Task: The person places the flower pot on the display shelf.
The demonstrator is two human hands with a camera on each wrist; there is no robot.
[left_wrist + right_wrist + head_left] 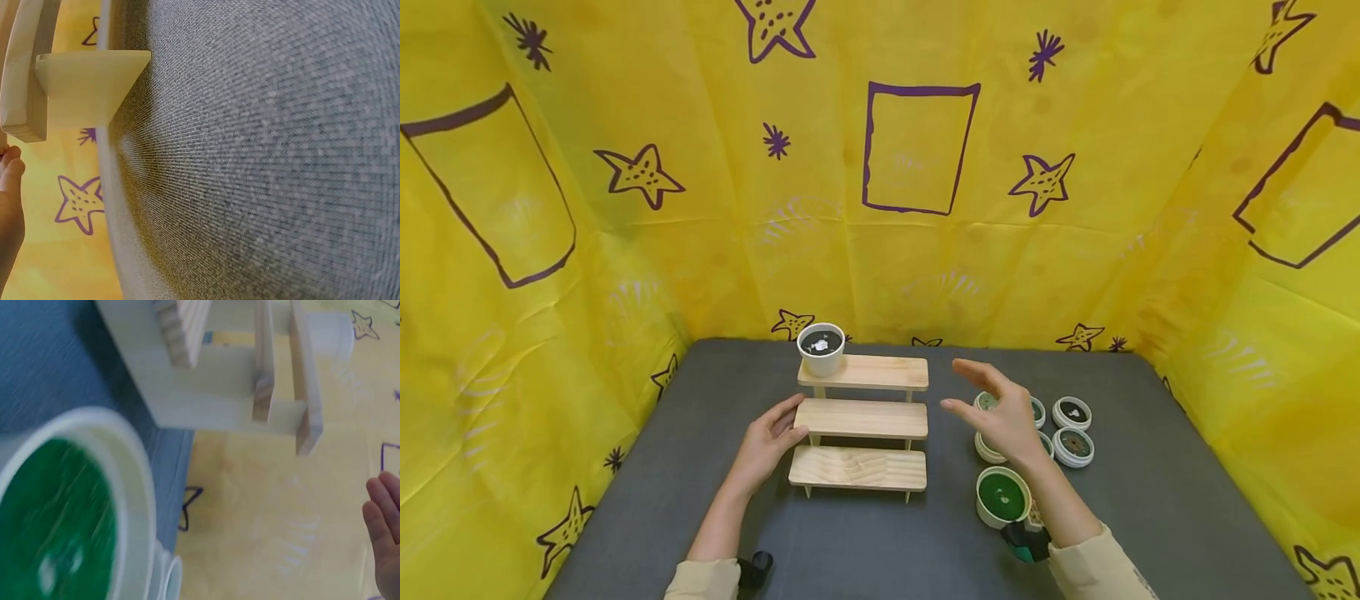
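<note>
A three-step wooden display stand (865, 418) sits on the table, each step a pale plank. My left hand (763, 446) holds the left end of its middle step between thumb and fingers. In the left wrist view only part of that hand (9, 212) shows, beside the stand's wood (25, 94). On the top step's left end stands a white cup (822, 360) with dark contents and a white mark. My right hand (1006, 417) hovers empty to the stand's right, thumb and fingers spread apart. Below it is a larger cup with a green inside (1002, 497).
Several round white-rimmed containers cluster at the right, among them one with a dark top (1072, 412) and one with a brownish-green top (1073, 447). Some are partly behind my right hand. Yellow patterned cloth (917, 275) walls the dark grey table (865, 550) at back and sides.
</note>
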